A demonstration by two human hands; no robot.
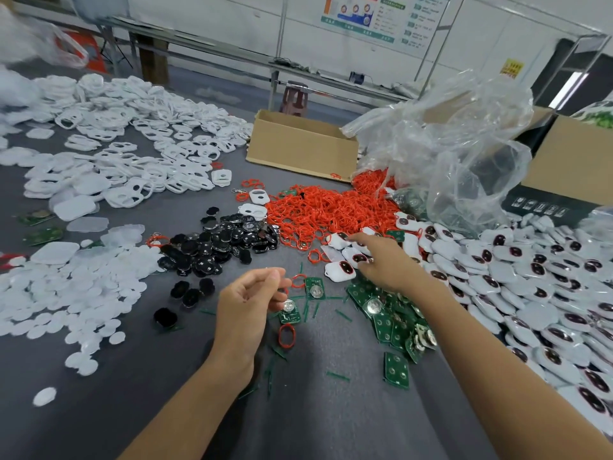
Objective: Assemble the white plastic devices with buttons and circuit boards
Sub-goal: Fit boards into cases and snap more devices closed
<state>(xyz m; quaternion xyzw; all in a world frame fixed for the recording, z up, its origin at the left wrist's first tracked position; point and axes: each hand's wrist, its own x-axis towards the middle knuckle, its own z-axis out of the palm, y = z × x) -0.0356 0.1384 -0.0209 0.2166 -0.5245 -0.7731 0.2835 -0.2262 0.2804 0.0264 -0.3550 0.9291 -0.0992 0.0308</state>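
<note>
White discs were heaped at the left of the table, with white frames beyond them and black buttons piled nearer the centre. The left hand was held just beside a board, fingers curled, thumb near forefinger; whether anything was pinched could not be told. Red rings were heaped behind. The right hand was stretched over loose devices, forefinger straight, fingers apart. More boards were piled under its wrist, and a device pile was spread at the far right.

left hand: fingers curled | right hand: reaching forward, forefinger extended
</note>
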